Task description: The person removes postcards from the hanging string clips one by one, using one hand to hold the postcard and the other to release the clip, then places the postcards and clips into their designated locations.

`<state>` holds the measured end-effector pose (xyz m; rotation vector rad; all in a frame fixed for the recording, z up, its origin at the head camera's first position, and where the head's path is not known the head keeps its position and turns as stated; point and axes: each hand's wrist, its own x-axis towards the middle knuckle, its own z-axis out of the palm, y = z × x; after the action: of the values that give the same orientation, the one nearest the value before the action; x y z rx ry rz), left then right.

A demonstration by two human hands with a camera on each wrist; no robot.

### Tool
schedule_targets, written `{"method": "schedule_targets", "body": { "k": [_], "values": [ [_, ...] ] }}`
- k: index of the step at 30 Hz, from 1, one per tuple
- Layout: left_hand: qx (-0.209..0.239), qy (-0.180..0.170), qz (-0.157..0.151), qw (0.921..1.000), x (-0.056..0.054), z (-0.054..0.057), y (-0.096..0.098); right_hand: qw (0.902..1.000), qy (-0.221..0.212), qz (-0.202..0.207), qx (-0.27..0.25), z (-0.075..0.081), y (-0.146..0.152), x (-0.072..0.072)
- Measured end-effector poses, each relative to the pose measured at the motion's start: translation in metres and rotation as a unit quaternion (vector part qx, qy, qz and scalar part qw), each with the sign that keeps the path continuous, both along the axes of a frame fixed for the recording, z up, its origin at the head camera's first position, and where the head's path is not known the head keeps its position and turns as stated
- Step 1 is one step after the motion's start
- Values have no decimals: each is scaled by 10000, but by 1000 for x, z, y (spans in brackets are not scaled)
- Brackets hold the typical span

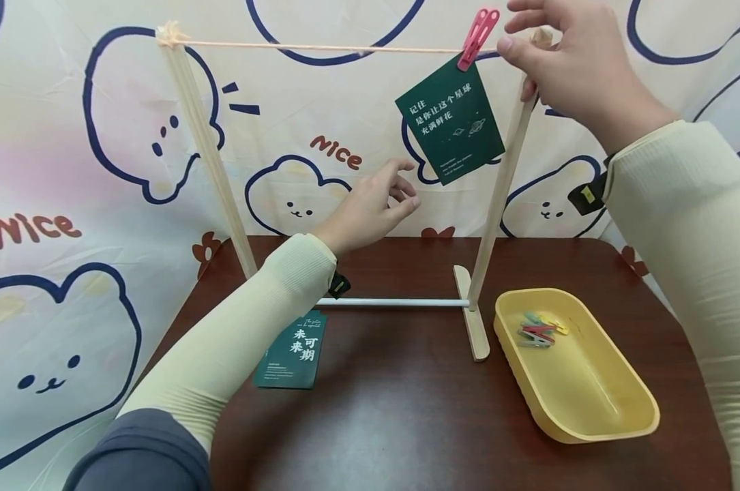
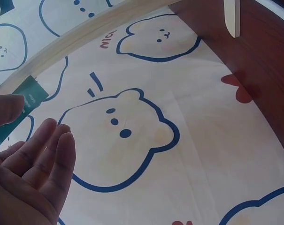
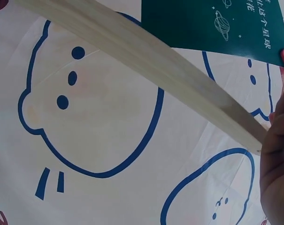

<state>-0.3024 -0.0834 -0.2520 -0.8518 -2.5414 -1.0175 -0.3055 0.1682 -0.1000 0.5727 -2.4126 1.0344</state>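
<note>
A dark green card [image 1: 452, 123] with white writing hangs tilted from a string [image 1: 320, 48], held at its top corner by a pink clothespin [image 1: 479, 37]. Just right of the clothespin is my right hand [image 1: 575, 65], fingers loosely bent and apart from it, in front of the top of the right wooden post [image 1: 507, 177]. My left hand [image 1: 378, 204] hovers lower left of the card, fingers relaxed with nothing between them. In the left wrist view, the fingers of the left hand [image 2: 34, 164] are spread near the card's edge [image 2: 26, 101].
A second green card [image 1: 292, 351] lies on the brown table [image 1: 370, 416], partly behind my left sleeve. At right stands a yellow basket [image 1: 597, 402] with several small clothespins [image 1: 538, 331]. A white rod [image 1: 400, 302] runs low between the posts; the left post [image 1: 206, 150] leans.
</note>
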Motion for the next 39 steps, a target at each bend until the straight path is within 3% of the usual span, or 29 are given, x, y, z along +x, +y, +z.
{"method": "schedule_targets", "body": {
  "k": [8,18,23,33,39],
  "values": [
    [575,-553,-75,9968,-7,1,14,9994,-334,22,-60,11,-8,-1],
    [1570,-1114,-195,9811,-13,1,32,9949,-954,185,-270,20,-12,-4],
    [1846,-1080,-342,9763,-14,1,35,9957,-901,155,-172,20,-15,-5],
    [2251,-994,-336,9687,-18,2,43,9962,-873,9,-53,19,-21,-4],
    [2408,-989,-376,9648,-20,2,50,9960,-863,164,-190,16,-20,-5]
  ]
}}
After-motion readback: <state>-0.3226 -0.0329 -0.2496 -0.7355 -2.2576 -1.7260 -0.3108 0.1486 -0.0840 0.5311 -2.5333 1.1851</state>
